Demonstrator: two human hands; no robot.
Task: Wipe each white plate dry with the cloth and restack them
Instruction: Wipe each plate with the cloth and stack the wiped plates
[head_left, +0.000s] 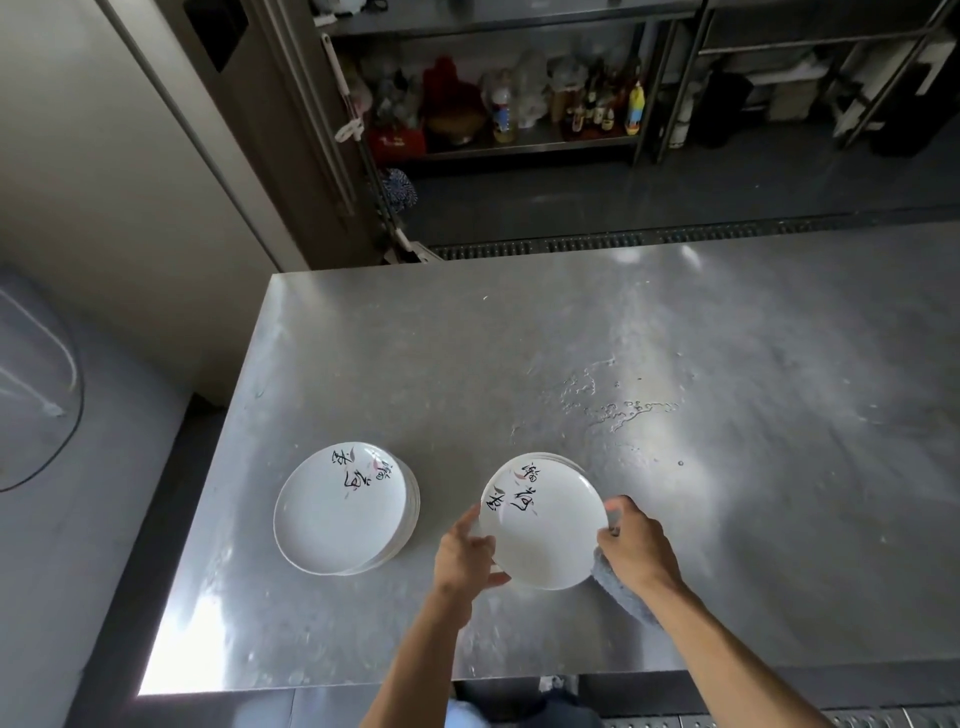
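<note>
Pinching the top plate's (540, 525) opposite rims at the right stack (569, 461) near the tabletop's (675, 338) front edge, left grip (462, 556) and right grip (631, 540), cloth (623, 597) under it, risked a wet-glaze slip chipping plates below.

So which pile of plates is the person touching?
The right pile: the left hand and right hand grip its top plate by the rim. The left pile stands apart, untouched.
</note>
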